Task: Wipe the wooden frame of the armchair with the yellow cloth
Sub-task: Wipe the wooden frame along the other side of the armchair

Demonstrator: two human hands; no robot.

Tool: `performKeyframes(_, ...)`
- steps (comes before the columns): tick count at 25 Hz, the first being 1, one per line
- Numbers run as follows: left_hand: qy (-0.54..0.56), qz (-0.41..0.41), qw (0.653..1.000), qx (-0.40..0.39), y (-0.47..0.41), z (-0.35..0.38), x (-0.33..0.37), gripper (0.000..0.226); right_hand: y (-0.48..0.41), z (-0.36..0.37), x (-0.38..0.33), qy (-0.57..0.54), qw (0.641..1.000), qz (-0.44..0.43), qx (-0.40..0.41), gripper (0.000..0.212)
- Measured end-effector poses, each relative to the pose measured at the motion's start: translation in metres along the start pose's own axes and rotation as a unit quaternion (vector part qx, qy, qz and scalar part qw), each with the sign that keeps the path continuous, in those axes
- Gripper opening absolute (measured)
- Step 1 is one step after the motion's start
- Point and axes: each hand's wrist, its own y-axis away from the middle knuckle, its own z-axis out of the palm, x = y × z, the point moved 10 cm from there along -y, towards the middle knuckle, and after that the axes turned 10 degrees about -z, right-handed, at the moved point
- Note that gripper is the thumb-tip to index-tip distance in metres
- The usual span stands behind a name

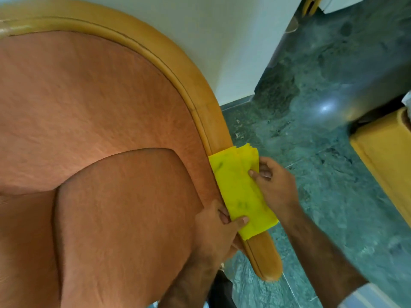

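The armchair (100, 152) has a curved frame (213, 121) of smooth, glossy, honey-coloured wood with a rounded profile and a groove along its inner edge. The frame arcs from 10 o'clock down to a blunt rounded end at 5 o'clock. Inside it, the upholstery (89, 96) is an orange-brown fabric with a short napped texture; a padded cushion (124, 218) with a seamed edge bulges forward.

The yellow cloth (241, 192) is thin, folded into a long rectangle and draped over the lower stretch of the frame, just right of picture centre. Faint dark smudges mark its surface.

The left hand (216, 227) pinches the cloth's lower inner edge, thumb on top, fingers tucked against the upholstery. The right hand (273, 185) grips the cloth's outer edge from 3 o'clock, fingers curled on the fabric. Both hands are closed on the cloth, set apart along its length.

The floor (311, 152) is polished dark green marbled stone. The wall (211, 41) behind is plain white.
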Motion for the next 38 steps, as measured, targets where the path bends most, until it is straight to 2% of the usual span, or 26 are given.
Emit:
performKeyframes(2,-0.104,0.122,0.982,0.096,0.004,-0.037,0.039,0.059,0.013,0.004,-0.008,0.036,0.997,-0.04,0.049,0.06)
performKeyframes(3,-0.154,0.216,0.951,0.156,0.01,-0.056,0.069,0.064,0.025,0.004,-0.013,0.062,0.992,-0.077,0.077,0.064)
performKeyframes(4,-0.201,0.313,0.906,0.204,0.014,-0.069,0.101,0.065,0.04,0.009,-0.022,0.096,0.983,-0.126,0.088,0.064)
performKeyframes(6,-0.307,0.457,0.804,0.225,0.008,-0.074,0.16,0.061,0.072,0.038,-0.033,0.18,0.961,-0.204,0.051,0.063)
performKeyframes(8,-0.464,0.506,0.7,0.197,-0.023,-0.062,0.194,0.062,0.091,0.068,-0.034,0.309,0.921,-0.237,0.001,0.063)
performKeyframes(10,-0.596,0.515,0.592,0.171,-0.056,-0.054,0.196,0.066,0.096,0.078,-0.027,0.382,0.895,-0.23,-0.018,0.062)
performKeyframes(12,-0.628,0.539,0.538,0.161,-0.067,-0.054,0.189,0.07,0.111,0.073,-0.015,0.405,0.884,-0.232,-0.032,0.056)
performKeyframes(14,-0.621,0.557,0.524,0.174,-0.065,-0.055,0.189,0.074,0.139,0.067,-0.001,0.424,0.869,-0.253,-0.038,0.052)
performKeyframes(17,-0.609,0.564,0.525,0.186,-0.063,-0.052,0.19,0.074,0.144,0.069,-0.001,0.436,0.861,-0.258,-0.042,0.052)
performKeyframes(23,-0.567,0.592,0.54,0.191,-0.066,-0.054,0.192,0.068,0.037,0.082,-0.061,0.327,0.913,-0.241,0.027,0.055)
performKeyframes(26,-0.552,0.595,0.556,0.179,-0.07,-0.055,0.191,0.072,0.046,0.075,-0.049,0.309,0.915,-0.258,0.035,0.05)
performKeyframes(29,-0.558,0.603,0.541,0.18,-0.072,-0.055,0.189,0.078,0.114,0.061,-0.006,0.373,0.88,-0.295,-0.013,0.052)
performKeyframes(32,-0.563,0.595,0.543,0.185,-0.072,-0.055,0.188,0.081,0.155,0.053,0.018,0.399,0.874,-0.272,-0.054,0.054)
performKeyframes(34,-0.569,0.592,0.538,0.191,-0.07,-0.053,0.189,0.08,0.132,0.058,0.002,0.404,0.877,-0.254,-0.049,0.052)
performKeyframes(38,-0.563,0.589,0.551,0.176,-0.065,-0.054,0.192,0.077,0.073,0.08,-0.038,0.372,0.892,-0.255,-0.039,0.051)
